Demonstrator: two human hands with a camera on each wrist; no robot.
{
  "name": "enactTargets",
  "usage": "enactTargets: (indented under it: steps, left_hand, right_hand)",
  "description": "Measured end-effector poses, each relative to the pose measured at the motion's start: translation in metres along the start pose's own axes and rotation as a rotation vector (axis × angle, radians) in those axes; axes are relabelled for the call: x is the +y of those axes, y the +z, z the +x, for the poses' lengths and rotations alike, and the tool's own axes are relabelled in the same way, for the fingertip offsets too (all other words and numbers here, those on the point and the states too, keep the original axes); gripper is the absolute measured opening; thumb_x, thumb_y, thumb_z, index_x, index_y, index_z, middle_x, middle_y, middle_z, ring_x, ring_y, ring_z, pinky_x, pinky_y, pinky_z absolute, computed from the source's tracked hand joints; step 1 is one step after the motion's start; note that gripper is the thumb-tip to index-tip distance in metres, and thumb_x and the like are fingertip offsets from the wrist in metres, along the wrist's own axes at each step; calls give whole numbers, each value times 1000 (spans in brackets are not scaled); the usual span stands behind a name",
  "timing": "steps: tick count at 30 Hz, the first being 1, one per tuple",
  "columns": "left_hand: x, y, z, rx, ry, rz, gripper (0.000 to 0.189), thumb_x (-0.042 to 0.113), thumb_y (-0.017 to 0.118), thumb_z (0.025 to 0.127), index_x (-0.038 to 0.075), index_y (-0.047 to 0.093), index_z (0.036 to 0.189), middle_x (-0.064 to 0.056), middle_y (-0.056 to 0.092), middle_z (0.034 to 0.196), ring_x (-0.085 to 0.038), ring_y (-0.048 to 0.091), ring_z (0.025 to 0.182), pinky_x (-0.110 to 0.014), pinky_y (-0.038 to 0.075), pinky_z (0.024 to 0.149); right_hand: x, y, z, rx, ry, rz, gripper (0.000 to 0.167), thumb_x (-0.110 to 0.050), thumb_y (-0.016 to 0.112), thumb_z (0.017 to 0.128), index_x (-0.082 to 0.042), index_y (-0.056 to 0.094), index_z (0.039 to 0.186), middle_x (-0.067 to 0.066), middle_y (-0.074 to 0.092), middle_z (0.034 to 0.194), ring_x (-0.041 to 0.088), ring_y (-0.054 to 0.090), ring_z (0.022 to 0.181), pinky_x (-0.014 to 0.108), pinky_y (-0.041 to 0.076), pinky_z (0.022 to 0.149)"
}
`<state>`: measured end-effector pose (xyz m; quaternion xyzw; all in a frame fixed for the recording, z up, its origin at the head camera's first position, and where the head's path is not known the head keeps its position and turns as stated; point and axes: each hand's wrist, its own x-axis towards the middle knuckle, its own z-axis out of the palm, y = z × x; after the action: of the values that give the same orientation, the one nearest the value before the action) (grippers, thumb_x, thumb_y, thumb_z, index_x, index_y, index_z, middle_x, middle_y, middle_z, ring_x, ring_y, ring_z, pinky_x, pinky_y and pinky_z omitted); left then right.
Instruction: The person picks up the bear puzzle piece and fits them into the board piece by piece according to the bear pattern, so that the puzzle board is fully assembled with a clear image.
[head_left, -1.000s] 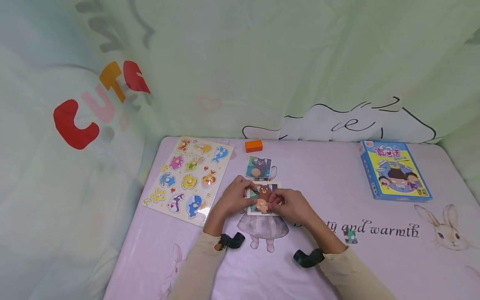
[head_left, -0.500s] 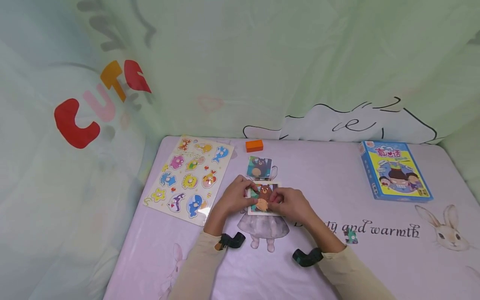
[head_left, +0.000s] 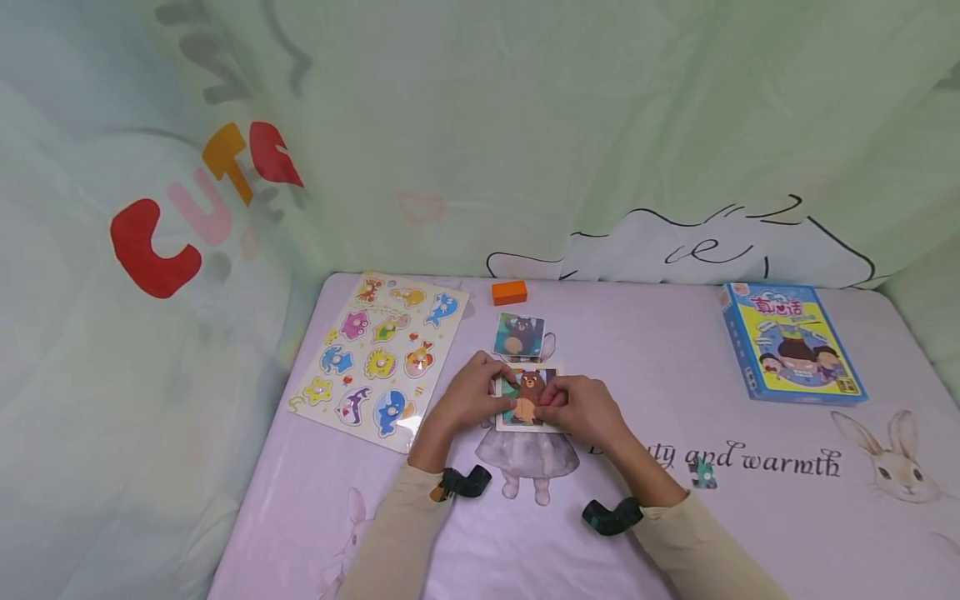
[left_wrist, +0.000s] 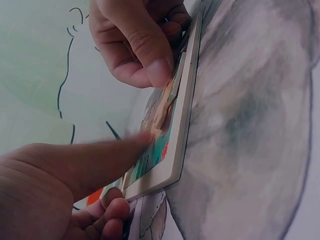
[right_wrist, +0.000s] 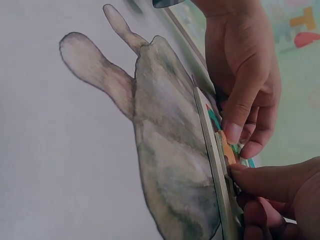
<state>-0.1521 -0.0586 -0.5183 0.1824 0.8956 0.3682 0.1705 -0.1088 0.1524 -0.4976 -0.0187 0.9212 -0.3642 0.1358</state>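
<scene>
A small bear jigsaw in a pale frame [head_left: 521, 429] lies between both hands in the head view. My left hand [head_left: 471, 392] grips its left side; in the left wrist view the thumb reaches over the picture and the fingers curl at the frame's edge. At the frame's right side, my right hand [head_left: 585, 407] pinches an orange-bellied jigsaw piece [head_left: 523, 411]. That piece stands slightly raised above its neighbours in the right wrist view, where the right thumb [right_wrist: 250, 177] touches its edge. The right fingertips are partly hidden.
Beyond the frame lies a square bear card [head_left: 519, 335], with an orange block [head_left: 509, 292] behind it. An animal puzzle board [head_left: 378, 362] sits at left, a blue-yellow box [head_left: 795, 342] at far right. A loose green jigsaw piece [head_left: 703, 473] lies right of the right forearm.
The orange-bellied piece has shifted slightly and lines up more closely with the bear picture. The right wrist has drifted a little left; the left hand stays almost still.
</scene>
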Motion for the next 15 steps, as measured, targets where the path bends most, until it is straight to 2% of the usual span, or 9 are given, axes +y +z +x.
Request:
enactTargets:
  steps: [4,10,15]
  left_hand:
    - [0,1,1,7,1,9,34,33,84,83,17,69,109,-2,48,103,-15,48,88,-26,40,77]
    - [0,3,2,15,2,7,36,30,87,80,17,69,108,-2,46,101,-16,47,90,-27,40,78]
    - [0,3,3,14,-3,-3,35,29,87,80,18,69,107,-2,45,100,-15,47,88,-27,40,77]
  right_hand:
    - [1,0,0,-9,3,-4,14,-22,82,85,-15,70,82,-1,64,71,16,55,70,29,42,61]
    - [6,-5,1,-21,-28,42,12,-22,79,88,-15,71,84,-1,65,74,15,55,71,29,42,63]
    - [11,-10,2,-43,-29,73,12,-20,80,86,-12,71,86,0,64,76,14,54,69,28,42,62]
